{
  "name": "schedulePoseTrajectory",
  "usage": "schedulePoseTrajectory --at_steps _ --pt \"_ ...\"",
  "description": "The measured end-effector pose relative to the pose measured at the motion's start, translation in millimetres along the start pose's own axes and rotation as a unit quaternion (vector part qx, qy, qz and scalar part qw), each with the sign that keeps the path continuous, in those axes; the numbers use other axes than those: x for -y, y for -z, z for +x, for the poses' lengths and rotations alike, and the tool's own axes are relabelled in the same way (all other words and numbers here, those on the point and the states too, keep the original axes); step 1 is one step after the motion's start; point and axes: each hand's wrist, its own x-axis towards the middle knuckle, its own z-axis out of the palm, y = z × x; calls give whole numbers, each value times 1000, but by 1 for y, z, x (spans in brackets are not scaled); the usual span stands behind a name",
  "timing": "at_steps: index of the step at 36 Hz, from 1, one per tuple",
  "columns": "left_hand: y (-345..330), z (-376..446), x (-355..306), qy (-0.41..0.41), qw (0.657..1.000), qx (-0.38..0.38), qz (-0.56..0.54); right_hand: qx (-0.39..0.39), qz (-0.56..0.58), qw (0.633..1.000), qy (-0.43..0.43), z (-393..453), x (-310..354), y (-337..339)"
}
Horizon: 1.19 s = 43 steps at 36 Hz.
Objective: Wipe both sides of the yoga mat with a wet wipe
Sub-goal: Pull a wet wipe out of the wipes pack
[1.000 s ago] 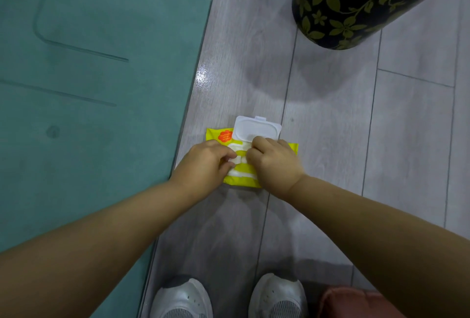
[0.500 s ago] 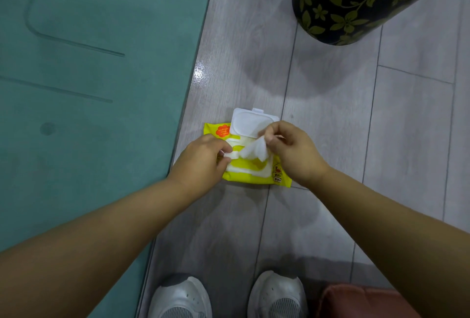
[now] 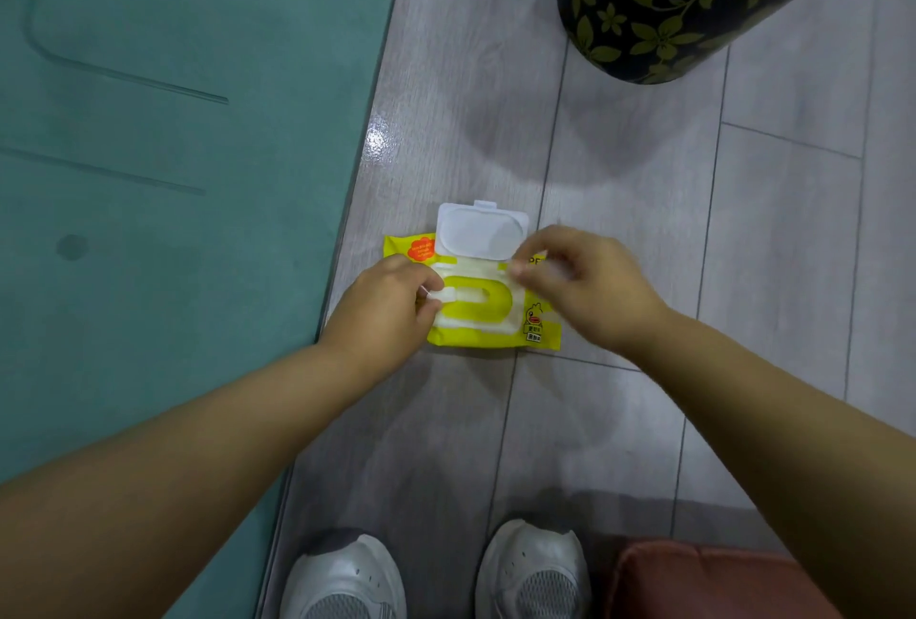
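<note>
Two hands (image 3: 384,306) (image 3: 590,286) stretch a thin white wipe (image 3: 478,289) over its glossy yellow pack (image 3: 446,338).

Teal yoga mat (image 3: 163,182) flat on floor, yellow wipes pack (image 3: 488,321) beside it, lid open

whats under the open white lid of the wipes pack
The flipped-up lid exposes a white frame around a yellow strip on the wipes pack. No loose wipe shows there. The left hand covers the frame's left end, and the right hand hides its upper right corner.

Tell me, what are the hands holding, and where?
Left hand pinches the pack's white tab at its left edge; right hand pinches something white, blurred, at the pack's upper right.
</note>
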Motion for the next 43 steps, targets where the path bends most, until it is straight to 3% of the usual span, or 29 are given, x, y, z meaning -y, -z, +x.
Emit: schedulePoseTrajectory --at_steps 2,4,9,17,28,35,43 --pt "0 0 0 2 1000 -3 -6 49 -195 978 58 -2 -2 -13" --pt "0 0 0 2 1000 -7 -11 73 -302 946 88 -1 -1 -25" --pt "1 -3 1 -15 999 -12 -33 70 -375 910 166 8 -2 -42" --pt "-1 -4 2 -26 998 -14 -59 59 -413 896 153 15 3 -49" --pt "-5 -3 2 -7 999 -18 -32 18 -324 935 140 17 -5 -64" --pt "-4 -5 2 -17 999 -12 -30 -10 -143 986 90 17 -15 -56" --pt "-1 -2 0 -2 999 -18 -41 9 95 995 14 16 -12 -37"
